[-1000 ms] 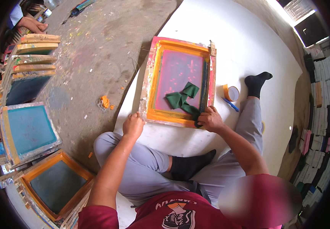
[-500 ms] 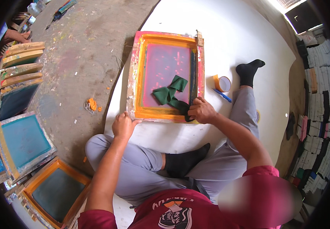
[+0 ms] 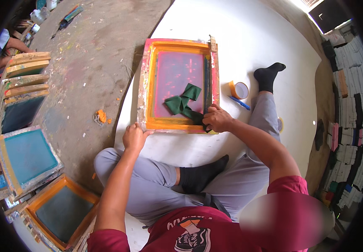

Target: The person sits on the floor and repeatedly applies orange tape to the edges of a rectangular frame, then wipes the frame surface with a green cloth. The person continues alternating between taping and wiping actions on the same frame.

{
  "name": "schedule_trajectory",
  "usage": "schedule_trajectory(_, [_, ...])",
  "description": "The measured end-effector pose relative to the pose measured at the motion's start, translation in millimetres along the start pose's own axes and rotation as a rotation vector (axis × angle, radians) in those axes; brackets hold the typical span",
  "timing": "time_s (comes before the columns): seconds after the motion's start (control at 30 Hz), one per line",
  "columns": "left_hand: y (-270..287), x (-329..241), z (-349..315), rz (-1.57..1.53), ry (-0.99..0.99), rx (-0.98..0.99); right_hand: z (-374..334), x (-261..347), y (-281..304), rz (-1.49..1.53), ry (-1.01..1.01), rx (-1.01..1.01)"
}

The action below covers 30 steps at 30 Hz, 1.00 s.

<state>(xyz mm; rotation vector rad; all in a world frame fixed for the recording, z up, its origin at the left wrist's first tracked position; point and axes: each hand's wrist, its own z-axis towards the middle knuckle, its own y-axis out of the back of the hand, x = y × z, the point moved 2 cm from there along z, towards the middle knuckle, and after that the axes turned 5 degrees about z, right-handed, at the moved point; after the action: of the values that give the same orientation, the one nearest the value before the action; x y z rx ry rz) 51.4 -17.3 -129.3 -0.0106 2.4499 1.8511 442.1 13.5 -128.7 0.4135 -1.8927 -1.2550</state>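
Note:
A wooden screen printing frame (image 3: 142, 84) lies in front of me, its inner edges lined with orange tape around a pinkish-purple mesh (image 3: 177, 71). My left hand (image 3: 134, 137) is closed on the frame's near left corner. At the near right inner corner, my right hand (image 3: 218, 118) presses with bent fingers on the end of a dark green cloth strip (image 3: 174, 104). The rest of that strip lies loosely folded across the mesh. My right fingertips are partly hidden against the frame.
Right of the frame are a tape roll (image 3: 240, 90) and a blue pen (image 3: 240, 103) on a white sheet (image 3: 232, 54). More screens (image 3: 30, 155) stand at the left. Another person's arm (image 3: 18, 44) shows at far left. Stacked bundles (image 3: 351, 105) line the right.
The whole view has shifted slightly, and the frame sits a little further left in it. Both hands keep their places on the frame and cloth.

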Motion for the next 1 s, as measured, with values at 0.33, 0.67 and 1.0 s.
schedule_trajectory(0.33, [2.4, 7.6, -0.1, -0.081, -0.04, 0.02, 33.4, 25.7, -32.4, 0.159, -0.032, -0.235])
schedule_trajectory(0.67, [6.0, 0.8, 4.6, -0.09, 0.011, 0.072, 176.3, 114.3, -60.2, 0.328, -0.128, -0.371])
schedule_trajectory(1.0, [-4.9, 8.4, -0.1, -0.152, -0.017, -0.068, 173.5, 96.8, -59.0, 0.44, -0.269, -0.137])
